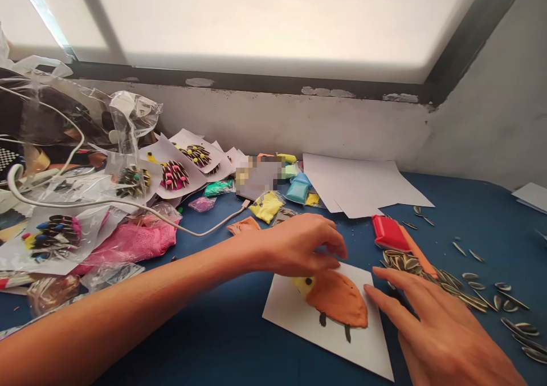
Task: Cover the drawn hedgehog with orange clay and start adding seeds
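Observation:
My left hand (305,242) reaches over the upper edge of a flat clay animal (337,299). Its fingers are loosely bent, with a gap between them and the thumb, and I see nothing held. The animal has an orange body, a yellow head with a black eye, and two dark legs. It lies on a white card (299,334), its head partly under my left hand. My right hand (448,329) is open beside the card's right edge, thumb and forefinger stretched toward it. Striped sunflower seeds (401,260) lie just beyond my right fingers.
A red packet (390,232) lies beside the seed pile; loose seeds (513,306) scatter rightward. White sheets (359,181) and colourful clay packets (267,206) lie at the back. Left are a white cable (106,202), a pink cloth (137,240) and finished seed-spiked figures (173,175) on paper.

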Motion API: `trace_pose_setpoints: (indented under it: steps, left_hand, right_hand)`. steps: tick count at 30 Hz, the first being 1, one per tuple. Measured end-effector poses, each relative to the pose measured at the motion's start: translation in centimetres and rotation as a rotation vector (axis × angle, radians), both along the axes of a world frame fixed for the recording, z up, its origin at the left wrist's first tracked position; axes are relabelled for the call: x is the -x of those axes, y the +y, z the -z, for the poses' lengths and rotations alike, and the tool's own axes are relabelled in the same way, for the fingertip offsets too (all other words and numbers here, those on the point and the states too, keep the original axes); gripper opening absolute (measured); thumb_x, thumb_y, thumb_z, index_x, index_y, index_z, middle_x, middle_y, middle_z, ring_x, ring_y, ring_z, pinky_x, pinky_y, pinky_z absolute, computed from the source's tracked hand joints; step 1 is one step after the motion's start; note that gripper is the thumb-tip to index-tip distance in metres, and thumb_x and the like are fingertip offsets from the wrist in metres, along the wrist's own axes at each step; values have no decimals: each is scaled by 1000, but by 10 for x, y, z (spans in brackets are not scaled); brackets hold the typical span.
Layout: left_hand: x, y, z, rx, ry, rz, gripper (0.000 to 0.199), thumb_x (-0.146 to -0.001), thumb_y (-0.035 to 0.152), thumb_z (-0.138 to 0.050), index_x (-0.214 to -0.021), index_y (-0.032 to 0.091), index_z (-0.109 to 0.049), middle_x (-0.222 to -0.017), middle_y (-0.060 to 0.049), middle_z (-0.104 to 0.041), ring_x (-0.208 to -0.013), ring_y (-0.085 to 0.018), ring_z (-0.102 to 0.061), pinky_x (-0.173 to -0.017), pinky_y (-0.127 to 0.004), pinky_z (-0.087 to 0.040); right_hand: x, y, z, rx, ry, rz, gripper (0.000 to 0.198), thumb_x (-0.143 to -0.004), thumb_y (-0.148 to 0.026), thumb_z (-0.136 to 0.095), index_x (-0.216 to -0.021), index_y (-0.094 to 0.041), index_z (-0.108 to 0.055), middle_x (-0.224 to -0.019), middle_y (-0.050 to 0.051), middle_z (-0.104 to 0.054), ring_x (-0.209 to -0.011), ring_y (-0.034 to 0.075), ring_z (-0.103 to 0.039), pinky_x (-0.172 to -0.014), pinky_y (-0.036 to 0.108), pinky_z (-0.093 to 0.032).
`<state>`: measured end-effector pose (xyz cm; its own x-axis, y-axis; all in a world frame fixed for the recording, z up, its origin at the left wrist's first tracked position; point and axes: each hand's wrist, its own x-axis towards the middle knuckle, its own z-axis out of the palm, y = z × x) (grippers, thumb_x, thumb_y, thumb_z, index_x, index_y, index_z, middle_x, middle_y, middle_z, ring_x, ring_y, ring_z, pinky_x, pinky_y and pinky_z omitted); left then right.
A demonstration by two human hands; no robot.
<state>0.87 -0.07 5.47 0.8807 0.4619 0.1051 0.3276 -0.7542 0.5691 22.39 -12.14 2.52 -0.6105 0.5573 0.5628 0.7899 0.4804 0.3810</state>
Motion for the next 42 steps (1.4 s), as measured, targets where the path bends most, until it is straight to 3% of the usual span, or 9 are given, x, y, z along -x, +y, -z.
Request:
trace_pose_setpoints:
  steps: [2, 4, 6, 13, 19, 26, 32, 37, 42]
  left_hand:
    - [0, -6, -5, 0, 34, 112, 51, -86, 32, -73, -132, 16, -60, -121, -9, -65, -109, -21, -61, -90, -30, -47]
    - [-1, -13, -7, -14, 64, 201, 75, -76, 34, -81, -141, 14, -50, -128, -12, -62, -119, -25, -57, -97, -33, -46]
    - [-3, -18, -7, -36, 89, 252, 82, -72, 34, -85, -141, 12, -47, -128, -12, -61, -123, -25, -55, -104, -34, -43]
    - [-4, -21, 6, -36, 137, 241, 82, -77, 40, -80, -146, 15, -41, -144, -13, -54, -142, -34, -38, -118, -48, -27]
    - [2, -22, 15, 12, 109, 199, 88, -80, 39, -78, -152, 18, -32, -155, -11, -42, -151, -31, -22, -124, -51, -12]
    - [3, -25, 12, 38, 121, 185, 80, -81, 38, -76, -149, 22, -36, -153, -7, -46, -153, -29, -16, -124, -52, -9]
    - [5, -24, 16, 52, 103, 177, 90, -82, 46, -74, -155, 19, -28, -157, -8, -39, -153, -29, -13, -125, -52, -8]
    - [5, -23, 19, 38, 93, 179, 88, -82, 47, -74, -153, 21, -31, -157, -8, -39, -153, -30, -14, -124, -53, -4]
    - [7, -23, 19, 16, 99, 154, 91, -81, 49, -75, -153, 18, -31, -158, -10, -37, -154, -29, -11, -124, -53, -1]
  right_hand:
    - [-1, -1, 0, 8, -16, 7, 42, -75, 1, -40, -97, -15, -72, -100, 15, -72, -91, 25, -67, -74, 36, -51]
    - [-2, -3, 3, 18, -26, 23, 42, -75, 0, -40, -99, -14, -71, -100, 15, -72, -92, 26, -68, -75, 37, -51]
    - [-4, -5, 8, 38, -42, 40, 43, -76, -1, -40, -105, -13, -70, -103, 15, -72, -95, 26, -68, -76, 37, -51]
    - [-12, -11, 21, 108, -68, 71, 45, -81, -2, -43, -118, -12, -67, -117, 16, -69, -105, 26, -66, -83, 37, -52]
    - [-16, -14, 23, 109, -90, 81, 54, -81, -2, -42, -128, -17, -64, -121, 15, -68, -108, 26, -66, -83, 36, -53]
    - [-11, -11, 19, 114, -85, 68, 51, -81, -3, -43, -125, -16, -66, -120, 16, -68, -106, 26, -67, -79, 36, -56]
    - [-9, -11, 14, 70, -54, 61, 55, -77, 2, -41, -124, -13, -65, -119, 18, -67, -106, 28, -66, -79, 40, -56]
    - [-3, -8, 15, 50, -16, 43, 48, -79, 2, -42, -118, -13, -65, -114, 18, -67, -101, 29, -67, -74, 40, -57]
    - [-4, -8, 0, 81, 130, 181, 57, -88, 0, -39, -144, -7, -46, -137, 23, -55, -127, 37, -52, -97, 54, -47]
